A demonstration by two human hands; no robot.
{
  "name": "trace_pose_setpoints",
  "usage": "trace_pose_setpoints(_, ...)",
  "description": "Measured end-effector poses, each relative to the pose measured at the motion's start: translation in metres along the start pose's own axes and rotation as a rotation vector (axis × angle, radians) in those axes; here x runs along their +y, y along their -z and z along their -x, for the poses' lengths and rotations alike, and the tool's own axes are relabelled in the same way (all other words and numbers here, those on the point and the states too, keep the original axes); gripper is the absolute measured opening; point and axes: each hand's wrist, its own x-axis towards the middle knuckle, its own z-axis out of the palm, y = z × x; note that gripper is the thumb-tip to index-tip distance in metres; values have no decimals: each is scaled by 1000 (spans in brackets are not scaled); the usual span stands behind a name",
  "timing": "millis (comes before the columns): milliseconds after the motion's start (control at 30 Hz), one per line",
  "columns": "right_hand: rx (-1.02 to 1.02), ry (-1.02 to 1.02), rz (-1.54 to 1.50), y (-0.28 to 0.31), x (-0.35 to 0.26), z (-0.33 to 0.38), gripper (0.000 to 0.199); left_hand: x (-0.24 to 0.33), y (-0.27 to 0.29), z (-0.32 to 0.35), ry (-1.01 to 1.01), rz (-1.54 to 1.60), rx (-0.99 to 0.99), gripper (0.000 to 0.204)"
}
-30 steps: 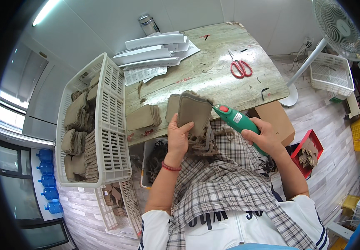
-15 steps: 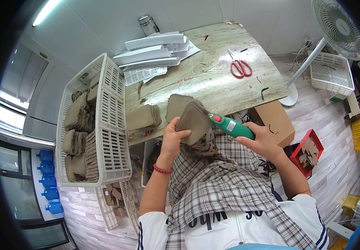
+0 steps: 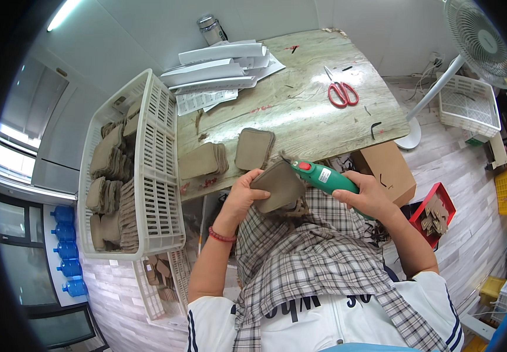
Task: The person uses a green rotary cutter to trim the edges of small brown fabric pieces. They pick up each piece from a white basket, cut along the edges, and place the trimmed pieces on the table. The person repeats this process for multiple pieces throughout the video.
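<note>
My left hand is closed on a flat brown pad with rounded corners, thumb on its face. The pad is tilted over my lap at the table's near edge. Wrapped in my right hand is a green handheld power tool with a red button. The tool's narrow dark tip is at the pad's upper edge, by a bit of fuzzy trim. Two small stacks of similar pads, a left stack and a right stack, lie on the table just beyond.
A white slatted crate full of pads stands at the left. Papers, a metal flask and red-handled scissors are on the table. To the right are a cardboard box, a red box of scraps and a standing fan.
The pad in my left hand has moved slightly down and turned, uncovering the right stack. The tool's tip has shifted a little left along the pad's edge.
</note>
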Motion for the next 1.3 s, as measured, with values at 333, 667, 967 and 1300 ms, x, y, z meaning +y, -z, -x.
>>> trace_pose_setpoints(333, -138, -51, -19, 1, 10, 4, 38, 13, 31, 9, -88, 72, 142, 21)
trace_pose_setpoints(667, -123, 95, 106, -6, 15, 1, 44, 14, 24, 10, -115, 21, 159, 18)
trace_pose_setpoints(967, -120, 131, 164, -13, 3, 0, 45, 14, 10, 11, -32, -64, 57, 15)
trace_pose_setpoints(1300, -160, 147, 153, -18, -10, -12, 48, 29, 5, 12, 63, -195, -68, 16)
